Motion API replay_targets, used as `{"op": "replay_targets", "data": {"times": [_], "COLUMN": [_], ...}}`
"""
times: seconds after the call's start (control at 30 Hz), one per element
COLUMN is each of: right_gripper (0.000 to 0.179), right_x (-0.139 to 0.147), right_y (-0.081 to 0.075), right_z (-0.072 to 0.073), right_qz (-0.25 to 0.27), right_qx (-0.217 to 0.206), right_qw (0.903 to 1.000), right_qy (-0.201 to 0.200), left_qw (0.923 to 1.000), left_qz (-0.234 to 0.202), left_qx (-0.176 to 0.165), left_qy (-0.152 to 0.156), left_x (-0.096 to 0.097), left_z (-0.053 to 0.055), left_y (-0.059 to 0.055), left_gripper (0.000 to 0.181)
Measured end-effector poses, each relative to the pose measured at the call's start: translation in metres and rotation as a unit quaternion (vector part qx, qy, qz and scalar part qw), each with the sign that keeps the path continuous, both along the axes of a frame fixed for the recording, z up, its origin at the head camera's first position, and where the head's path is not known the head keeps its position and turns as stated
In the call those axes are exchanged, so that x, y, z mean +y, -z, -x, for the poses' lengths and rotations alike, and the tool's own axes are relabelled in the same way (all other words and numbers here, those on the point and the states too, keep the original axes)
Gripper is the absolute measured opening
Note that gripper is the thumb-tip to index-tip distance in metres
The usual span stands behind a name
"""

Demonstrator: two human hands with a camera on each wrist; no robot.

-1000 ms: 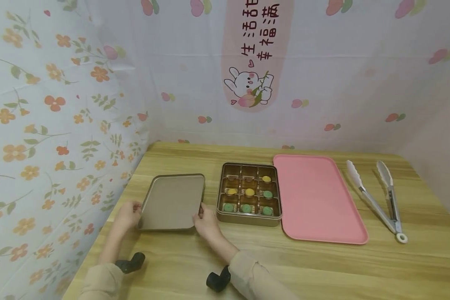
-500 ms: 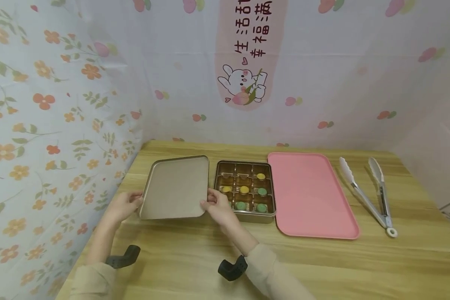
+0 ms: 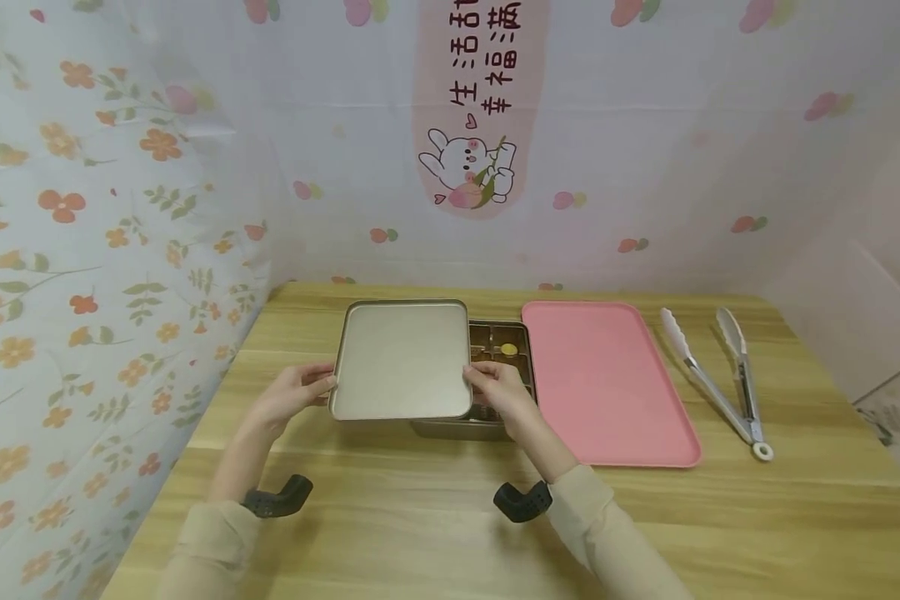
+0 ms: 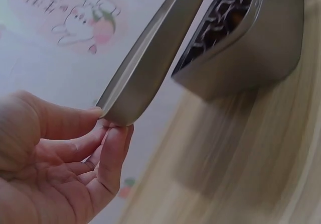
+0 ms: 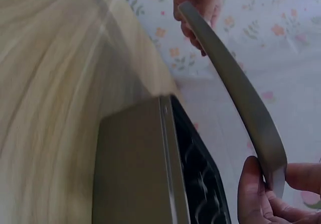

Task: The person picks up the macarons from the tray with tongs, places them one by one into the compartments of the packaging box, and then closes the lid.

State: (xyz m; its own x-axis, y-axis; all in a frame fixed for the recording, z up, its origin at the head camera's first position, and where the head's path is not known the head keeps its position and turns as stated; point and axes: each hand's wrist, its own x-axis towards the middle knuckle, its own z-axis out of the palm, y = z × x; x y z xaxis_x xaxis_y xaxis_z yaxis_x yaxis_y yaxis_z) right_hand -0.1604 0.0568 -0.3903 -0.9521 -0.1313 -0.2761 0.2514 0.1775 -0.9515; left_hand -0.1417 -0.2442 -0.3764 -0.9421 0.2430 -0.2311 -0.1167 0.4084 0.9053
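Note:
A flat metal lid (image 3: pixel 405 360) with a low rim is held level between both hands. My left hand (image 3: pixel 292 392) pinches its left edge, thumb above and fingertips beneath, as the left wrist view shows. At the opposite edge, my right hand (image 3: pixel 504 390) pinches the lid between thumb and fingers. Below stands a square metal tin (image 3: pixel 461 429) with a divided dark insert; the lid hides much of it in the head view. One yellow round piece (image 3: pixel 508 349) shows in a back compartment. A gap separates the lid from the tin's rim in the right wrist view (image 5: pixel 173 158).
Right of the tin lies a pink tray (image 3: pixel 611 383). Farther right, metal tongs (image 3: pixel 723 392) with white tips lie spread on the wooden table (image 3: pixel 412 525). A patterned cloth (image 3: pixel 330 150) hangs behind the table and along its left side.
Both hands have lifted the lid off the table at the left and carried it rightward. It now overlaps most of the tin, covering pieces that showed before. The head view has shifted slightly.

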Motion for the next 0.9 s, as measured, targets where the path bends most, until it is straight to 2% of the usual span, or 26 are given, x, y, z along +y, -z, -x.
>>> {"op": "replay_targets", "data": {"times": [0.13, 0.4, 0.63, 0.9], "right_gripper": [0.040, 0.050, 0.051, 0.051], "right_x": [0.014, 0.044, 0.064, 0.080], "right_y": [-0.004, -0.020, -0.029, -0.034], "right_z": [0.007, 0.015, 0.026, 0.033], "right_qz": [-0.017, -0.041, -0.067, -0.084], "right_qx": [-0.004, -0.005, -0.009, 0.006], "right_qw": [0.9998, 0.9986, 0.9965, 0.9951], "right_qy": [0.006, -0.033, -0.050, -0.052], "left_qw": [0.9999, 0.9994, 0.9989, 0.9989], "left_qz": [-0.011, -0.021, -0.034, -0.029], "left_qx": [-0.001, -0.013, -0.019, -0.016], "left_qy": [0.007, 0.023, 0.027, 0.032], "left_x": [0.012, 0.035, 0.052, 0.070], "left_z": [0.008, 0.025, 0.037, 0.049], "left_y": [0.001, 0.001, -0.006, -0.014], "left_gripper": [0.049, 0.050, 0.050, 0.053]}}
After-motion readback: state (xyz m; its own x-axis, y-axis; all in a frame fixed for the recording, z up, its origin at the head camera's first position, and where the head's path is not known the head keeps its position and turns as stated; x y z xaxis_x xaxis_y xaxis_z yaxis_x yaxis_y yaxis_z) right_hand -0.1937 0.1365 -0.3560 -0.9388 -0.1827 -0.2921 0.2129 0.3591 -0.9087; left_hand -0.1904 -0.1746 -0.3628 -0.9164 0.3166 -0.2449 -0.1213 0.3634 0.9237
